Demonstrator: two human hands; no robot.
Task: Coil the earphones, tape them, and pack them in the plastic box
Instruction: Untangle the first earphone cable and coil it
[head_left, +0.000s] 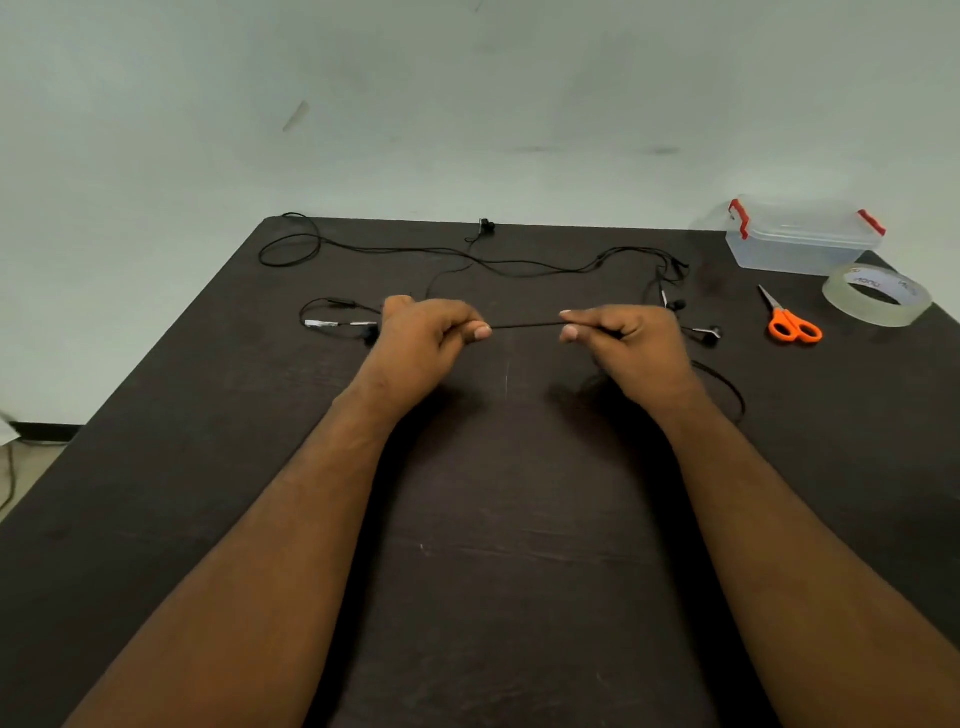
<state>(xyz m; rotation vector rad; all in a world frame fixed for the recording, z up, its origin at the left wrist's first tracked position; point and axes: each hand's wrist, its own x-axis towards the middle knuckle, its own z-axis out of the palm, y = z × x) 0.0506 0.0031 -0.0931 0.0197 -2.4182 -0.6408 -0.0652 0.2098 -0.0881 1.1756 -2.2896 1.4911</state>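
A black earphone cable (524, 326) is stretched taut between my two hands above the dark table (208, 493). My left hand (426, 332) pinches one end of that stretch, my right hand (628, 340) pinches the other. More black earphone wire (415, 252) lies loose across the far half of the table, with earbuds (709, 331) by my right hand and a small coil (337, 319) by my left. The clear plastic box (800, 244) with red clips, lid on, stands at the far right corner. A roll of clear tape (878, 301) lies just in front of it.
Orange-handled scissors (789, 322) lie left of the tape roll. A pale wall stands behind the table's far edge. The table's left edge drops to the floor, where a cable (10, 478) trails.
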